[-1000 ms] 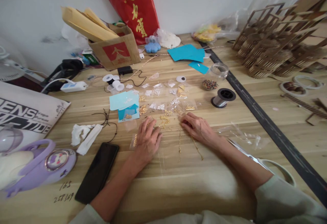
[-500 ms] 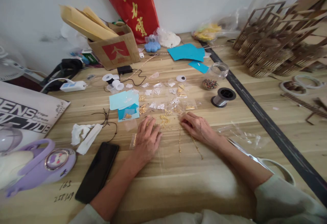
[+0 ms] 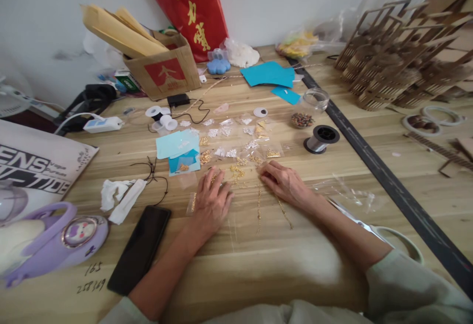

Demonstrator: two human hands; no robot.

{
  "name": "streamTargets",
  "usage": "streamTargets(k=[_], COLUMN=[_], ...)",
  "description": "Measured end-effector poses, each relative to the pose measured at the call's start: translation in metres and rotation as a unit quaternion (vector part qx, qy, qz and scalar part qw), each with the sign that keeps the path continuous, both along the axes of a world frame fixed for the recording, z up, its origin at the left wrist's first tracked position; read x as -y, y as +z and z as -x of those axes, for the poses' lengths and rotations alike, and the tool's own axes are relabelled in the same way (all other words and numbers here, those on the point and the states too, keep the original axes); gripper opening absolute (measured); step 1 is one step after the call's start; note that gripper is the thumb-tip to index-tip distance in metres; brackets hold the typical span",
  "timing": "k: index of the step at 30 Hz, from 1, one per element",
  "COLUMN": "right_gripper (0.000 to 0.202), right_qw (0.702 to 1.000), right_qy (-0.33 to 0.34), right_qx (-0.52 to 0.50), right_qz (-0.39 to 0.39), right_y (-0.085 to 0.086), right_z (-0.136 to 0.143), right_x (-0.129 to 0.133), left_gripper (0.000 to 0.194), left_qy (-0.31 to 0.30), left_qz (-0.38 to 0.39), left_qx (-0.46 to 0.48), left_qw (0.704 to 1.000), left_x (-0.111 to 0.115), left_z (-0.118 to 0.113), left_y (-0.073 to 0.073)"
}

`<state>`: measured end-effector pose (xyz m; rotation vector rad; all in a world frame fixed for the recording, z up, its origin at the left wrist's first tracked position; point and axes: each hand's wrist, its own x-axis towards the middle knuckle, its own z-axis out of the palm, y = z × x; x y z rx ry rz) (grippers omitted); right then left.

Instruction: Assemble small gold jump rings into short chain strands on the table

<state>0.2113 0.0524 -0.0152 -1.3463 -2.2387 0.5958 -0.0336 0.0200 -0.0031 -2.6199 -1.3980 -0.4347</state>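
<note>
My left hand [image 3: 212, 198] rests palm down on the table with its fingers spread, over some gold beads. Beside its wrist side lies a small clear bag of gold beads [image 3: 193, 202]. My right hand [image 3: 283, 181] has its fingers bent and pressed together. A gold chain [image 3: 259, 208] runs out on both sides from under it, its two ends lying toward me; the fingertips' grip on it is partly hidden. Between the hands is a loose pile of gold findings [image 3: 237, 172]. Farther off lie several small bags of gold and silver pieces, such as a bag of gold beads [image 3: 272, 153].
A black phone [image 3: 139, 249] lies by my left forearm, and scissors [image 3: 397, 237] lie partly under my right forearm. A wire spool [image 3: 321, 139] and a jar of beads [image 3: 303, 118] stand at right. Blue cards [image 3: 177, 144] lie left of the bags; a cardboard box [image 3: 166, 75] stands behind.
The view has shifted very slightly, so the scene sits a little farther left. Both hands stay in nearly the same place and pose.
</note>
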Motion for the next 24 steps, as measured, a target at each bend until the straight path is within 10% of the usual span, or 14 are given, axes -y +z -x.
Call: streamTargets(k=[16,24], right_gripper=[0.012,0.013], right_qw=[0.999,0.984], right_qy=[0.013,0.041], right_qx=[-0.008,0.176], right_qz=[0.034,-0.011], right_y=[0.006,0.058], right_z=[-0.006,-0.009], right_x=[-0.002,0.015], left_gripper=[0.018,0.023], left_qy=[-0.013,-0.104], left_qz=[-0.034,-0.056], left_qx=[0.038,0.079], left_qw=[0.999,0.99], left_x=[-0.001,0.003], left_z=[0.001,-0.007], left_y=[-0.005,0.0])
